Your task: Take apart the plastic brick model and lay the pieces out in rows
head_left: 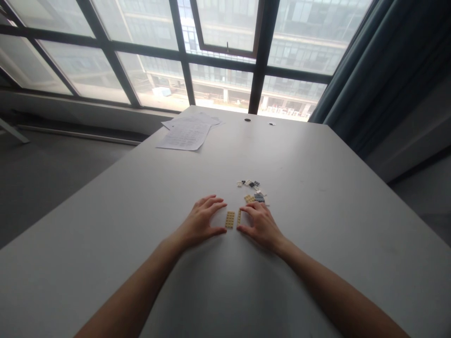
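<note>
Both of my hands rest on a white table (317, 155), close together. My left hand (202, 220) lies flat with its fingers spread, just left of a tan studded plate (230, 219). A narrower tan plate (239, 216) lies beside it, and the fingertips of my right hand (260, 224) touch it; those fingers are stretched out, not wrapped round it. Just beyond my right hand sits a small pile of tan, white and dark grey building pieces (254, 190).
Printed paper sheets (188, 131) lie at the far left of the table. Two small cable holes (247, 120) sit near the far edge, below a big window (218, 56). A dark curtain (380, 70) hangs at the right. Grey floor lies to the left.
</note>
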Motion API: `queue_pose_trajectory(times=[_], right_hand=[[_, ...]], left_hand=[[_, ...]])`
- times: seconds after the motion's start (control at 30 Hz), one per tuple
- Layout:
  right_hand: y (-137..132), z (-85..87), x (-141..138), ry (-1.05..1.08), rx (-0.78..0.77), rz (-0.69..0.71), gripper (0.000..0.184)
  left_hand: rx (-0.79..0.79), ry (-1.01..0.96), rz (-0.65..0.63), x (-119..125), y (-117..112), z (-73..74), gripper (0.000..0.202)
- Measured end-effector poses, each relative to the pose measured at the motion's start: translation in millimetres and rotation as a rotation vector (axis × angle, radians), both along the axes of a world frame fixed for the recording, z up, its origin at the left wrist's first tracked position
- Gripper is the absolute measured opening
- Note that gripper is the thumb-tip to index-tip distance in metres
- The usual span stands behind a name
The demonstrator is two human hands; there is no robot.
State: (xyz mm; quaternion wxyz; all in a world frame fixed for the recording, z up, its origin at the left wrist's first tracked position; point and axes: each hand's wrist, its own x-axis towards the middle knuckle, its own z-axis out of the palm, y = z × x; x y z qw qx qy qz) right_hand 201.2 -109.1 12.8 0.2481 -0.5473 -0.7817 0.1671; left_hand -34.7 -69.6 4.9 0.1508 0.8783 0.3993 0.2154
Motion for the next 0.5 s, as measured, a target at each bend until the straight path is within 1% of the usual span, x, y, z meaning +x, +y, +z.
queue_pose_trajectory(times=[0.1,0.27,0.4,0.5], right_hand=[[2.4,-2.1,-6.0,-0.024,0.007,-0.009,0.047],[-1.8,-3.8,-8.8,-0.048,0.025,-0.006,0.046],[-3.5,-4.5,-7.6,-0.041,0.029,-0.004,0.047],[-4.3,-5.8,-7.2,-0.034,0.035,-0.004,0.047]], left_hand=[[0.014,0.032,-0.001,3.2,-2.1,-4.5,0.062],[0.005,0.087,-0.007,5.2,-3.4,-3.4,0.056],[0.003,0.094,-0.011,4.9,-3.5,-3.7,0.05],[-0.001,0.096,-0.012,4.6,-3.5,-4.9,0.05]])
